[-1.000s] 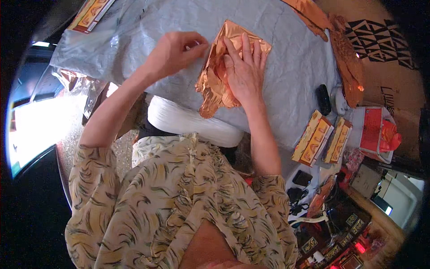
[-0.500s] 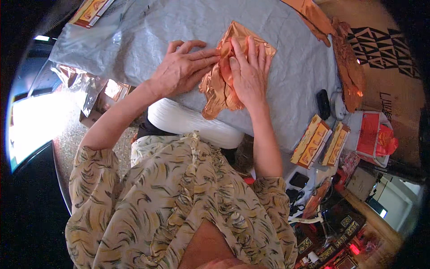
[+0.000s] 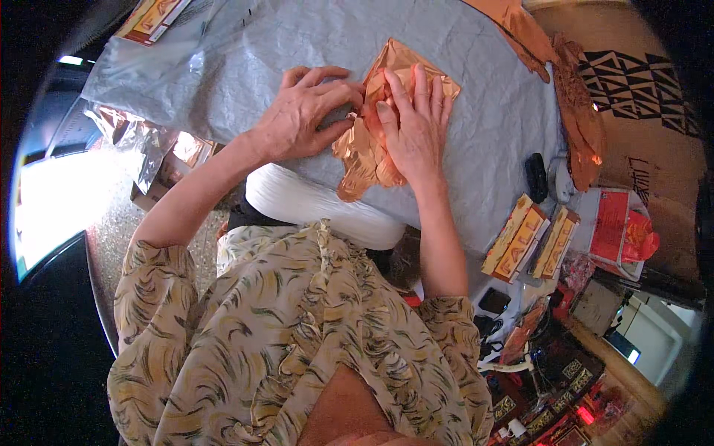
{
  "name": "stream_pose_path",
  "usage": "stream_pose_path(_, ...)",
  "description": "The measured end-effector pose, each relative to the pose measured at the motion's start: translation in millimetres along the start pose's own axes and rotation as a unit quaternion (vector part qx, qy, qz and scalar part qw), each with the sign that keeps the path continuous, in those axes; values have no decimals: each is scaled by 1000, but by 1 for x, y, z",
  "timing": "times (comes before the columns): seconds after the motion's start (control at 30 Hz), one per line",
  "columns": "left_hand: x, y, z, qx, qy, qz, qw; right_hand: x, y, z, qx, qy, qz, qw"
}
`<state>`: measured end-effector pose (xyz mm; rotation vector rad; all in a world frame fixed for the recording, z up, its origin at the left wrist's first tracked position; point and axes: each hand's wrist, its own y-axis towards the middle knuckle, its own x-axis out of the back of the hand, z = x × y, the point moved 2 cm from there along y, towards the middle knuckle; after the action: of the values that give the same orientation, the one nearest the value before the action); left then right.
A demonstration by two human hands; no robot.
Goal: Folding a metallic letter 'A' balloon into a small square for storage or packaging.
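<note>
A grey cloth [image 3: 476, 111] covers the table. On it lies a crumpled sheet of copper foil paper [image 3: 372, 141]. The right hand [image 3: 416, 123] lies flat on the sheet, fingers spread. The left hand [image 3: 305, 111] presses its left edge with curled fingers, perhaps pinching a fold. Yellow packets [image 3: 520, 238] lie nearby.

Bright daylight glare at left, sharp centre, fisheye bending and dark rim.

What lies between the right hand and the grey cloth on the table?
In the head view, the copper foil sheet lies between them: the right hand presses flat on it, and it rests on the grey cloth.
</note>
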<state>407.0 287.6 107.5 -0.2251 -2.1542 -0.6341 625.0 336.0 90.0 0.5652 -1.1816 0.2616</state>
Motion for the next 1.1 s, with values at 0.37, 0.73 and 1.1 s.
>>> stream_pose_path(0.37,6,7,11,-39,-13,17,999,5,1,4,3,-21,4,1000)
stream_pose_path(0.73,-25,120,64,12,20,-100,995,6,0,3,-1,-19,9,1000)
stream_pose_path(1.1,-36,128,77,-30,10,-55,998,9,2,7,-4,-12,19,1000)
